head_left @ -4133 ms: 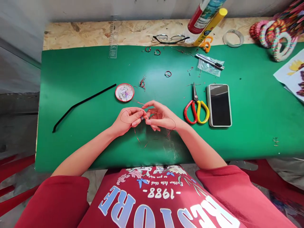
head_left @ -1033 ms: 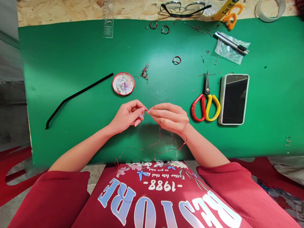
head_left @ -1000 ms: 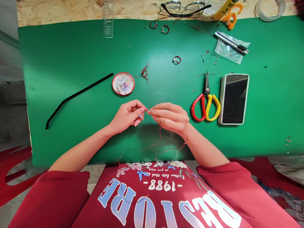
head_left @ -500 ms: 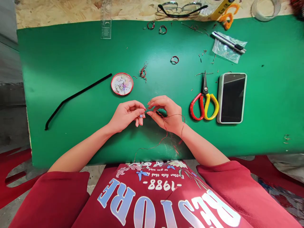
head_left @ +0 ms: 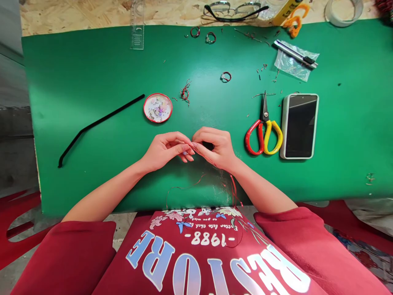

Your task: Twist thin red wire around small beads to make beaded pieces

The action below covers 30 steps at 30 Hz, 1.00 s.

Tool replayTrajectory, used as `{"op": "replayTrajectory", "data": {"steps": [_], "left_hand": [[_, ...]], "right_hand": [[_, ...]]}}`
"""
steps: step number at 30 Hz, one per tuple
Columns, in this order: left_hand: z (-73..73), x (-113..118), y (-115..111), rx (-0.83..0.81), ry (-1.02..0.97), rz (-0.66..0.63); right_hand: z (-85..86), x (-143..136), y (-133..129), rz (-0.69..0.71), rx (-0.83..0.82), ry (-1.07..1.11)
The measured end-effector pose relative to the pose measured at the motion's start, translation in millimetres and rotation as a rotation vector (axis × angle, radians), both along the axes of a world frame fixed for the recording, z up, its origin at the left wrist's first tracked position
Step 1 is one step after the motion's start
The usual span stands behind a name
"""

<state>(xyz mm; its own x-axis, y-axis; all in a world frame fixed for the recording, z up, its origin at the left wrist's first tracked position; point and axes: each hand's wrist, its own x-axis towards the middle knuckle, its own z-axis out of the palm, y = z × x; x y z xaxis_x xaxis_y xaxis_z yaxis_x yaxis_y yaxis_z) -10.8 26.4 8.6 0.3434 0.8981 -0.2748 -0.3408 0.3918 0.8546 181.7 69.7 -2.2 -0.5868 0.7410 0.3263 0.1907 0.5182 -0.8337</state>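
My left hand [head_left: 164, 150] pinches a dark red cord, with a pale bead [head_left: 185, 153] showing below its thumb. Fingertips touching the left ones, my right hand [head_left: 216, 148] is closed on the same red cord [head_left: 205, 157]. Loose cord ends trail under the right wrist and down over the table's near edge. Just what lies between the fingertips is too small to make out. Beyond the left hand lies a red-rimmed dish [head_left: 150, 118] of small beads, and beside it a tangled piece of red cord [head_left: 184, 93].
Scissors [head_left: 264, 127] with red and yellow handles lie right of my hands, against a phone [head_left: 300, 127]. A bent black rod [head_left: 92, 125] is at left. Small cord rings [head_left: 226, 77], a utility knife [head_left: 294, 54], eyeglasses [head_left: 236, 16] and a clear ruler [head_left: 137, 32] lie farther back.
My right hand has closed and come against the left fingertips. The cord loop over its wrist has dropped, and the loose ends now hang lower by the table's near edge.
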Motion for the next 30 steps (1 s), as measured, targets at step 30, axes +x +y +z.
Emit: {"op": "replayTrajectory", "data": {"steps": [30], "left_hand": [[5.4, -13, 0, 0.215, 0.018, -0.494]], "right_hand": [[-21.6, 27, 27, -0.594, 0.402, -0.579]]}}
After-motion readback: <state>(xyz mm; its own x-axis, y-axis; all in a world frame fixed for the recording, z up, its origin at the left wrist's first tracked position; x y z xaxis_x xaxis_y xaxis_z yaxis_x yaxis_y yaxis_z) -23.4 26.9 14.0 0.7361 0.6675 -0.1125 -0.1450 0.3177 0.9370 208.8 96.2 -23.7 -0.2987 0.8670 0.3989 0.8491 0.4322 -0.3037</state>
